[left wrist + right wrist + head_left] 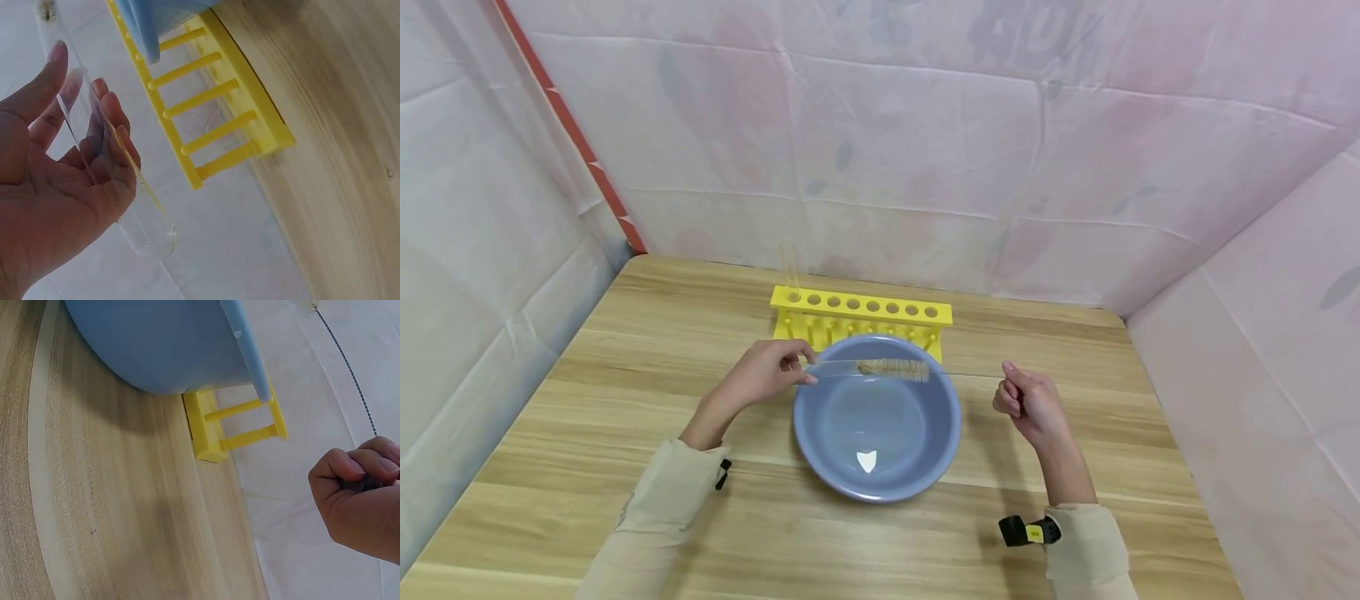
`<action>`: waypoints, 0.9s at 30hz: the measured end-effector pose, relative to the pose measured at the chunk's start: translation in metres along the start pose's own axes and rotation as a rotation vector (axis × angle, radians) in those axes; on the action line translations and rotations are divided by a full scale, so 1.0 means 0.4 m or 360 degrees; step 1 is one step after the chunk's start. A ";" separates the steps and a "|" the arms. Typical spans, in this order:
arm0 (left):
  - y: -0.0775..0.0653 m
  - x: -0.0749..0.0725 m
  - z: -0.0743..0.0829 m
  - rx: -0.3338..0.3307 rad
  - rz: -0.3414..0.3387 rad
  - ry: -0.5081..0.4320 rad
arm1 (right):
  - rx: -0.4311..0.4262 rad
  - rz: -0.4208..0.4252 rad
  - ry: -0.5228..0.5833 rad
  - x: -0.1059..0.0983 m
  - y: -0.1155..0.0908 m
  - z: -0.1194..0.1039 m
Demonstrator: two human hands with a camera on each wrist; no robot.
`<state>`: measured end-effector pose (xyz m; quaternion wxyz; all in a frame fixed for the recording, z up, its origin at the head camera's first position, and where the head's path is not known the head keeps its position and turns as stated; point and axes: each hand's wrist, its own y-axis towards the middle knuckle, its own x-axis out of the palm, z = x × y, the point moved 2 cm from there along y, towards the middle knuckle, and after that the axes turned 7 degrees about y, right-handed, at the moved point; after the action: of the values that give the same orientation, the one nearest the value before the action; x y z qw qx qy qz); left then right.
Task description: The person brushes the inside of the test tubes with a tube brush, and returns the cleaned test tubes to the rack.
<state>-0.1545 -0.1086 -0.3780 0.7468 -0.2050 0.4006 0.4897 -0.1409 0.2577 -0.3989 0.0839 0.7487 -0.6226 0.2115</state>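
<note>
Nearest, a person's two forearms in cream sleeves [662,500] reach forward over a wood-grain table [760,542]; a black strap with a yellow label [1035,532] sits at the right wrist, and a small black device [723,473] shows at the left cuff. Beyond the cuffs, a round blue basin [953,433] rests on the table between the arms, with a bright reflection low inside it. Above the basin's far part, a clear glass test tube [835,369] and a brush [901,369] with pale bristles lie nearly level, in line with each other. The left hand [763,371] grips the tube, thumb on one side and fingers curled along the other; the tube's rounded, closed end [159,244] sticks out past the fingers. The right hand [1030,402] is clenched round the brush's thin twisted wire handle [350,372], to the right of the basin. The brush tip shows within the tube's outline, but how far the bristles go in is hard to tell. Just behind the basin, partly hidden by its rim, stands a yellow rack [862,307] with a row of eight holes; a second clear tube [788,265] stands upright in the leftmost. Farthest back hangs creased pale pink sheeting [910,150], with a red strip [576,133] at the left corner.
</note>
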 end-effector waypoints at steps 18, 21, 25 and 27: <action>0.015 0.018 0.001 -0.0007 0.0057 0.0015 | 0.0046 0.0029 -0.0283 0.026 0.008 -0.020; 0.025 0.023 0.013 0.0007 0.0048 -0.0002 | 0.0063 0.0050 -0.0290 0.045 0.016 -0.018; 0.036 0.022 0.032 -0.0003 0.0031 -0.0013 | 0.0062 0.0088 -0.0274 0.074 0.029 -0.011; 0.041 0.020 0.041 -0.0031 0.0045 -0.0001 | 0.0059 0.0113 -0.0267 0.088 0.036 -0.006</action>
<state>-0.1610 -0.0855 -0.3732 0.7379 -0.2064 0.3983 0.5043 -0.1506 0.2241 -0.3839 0.0101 0.7427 -0.6495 0.1625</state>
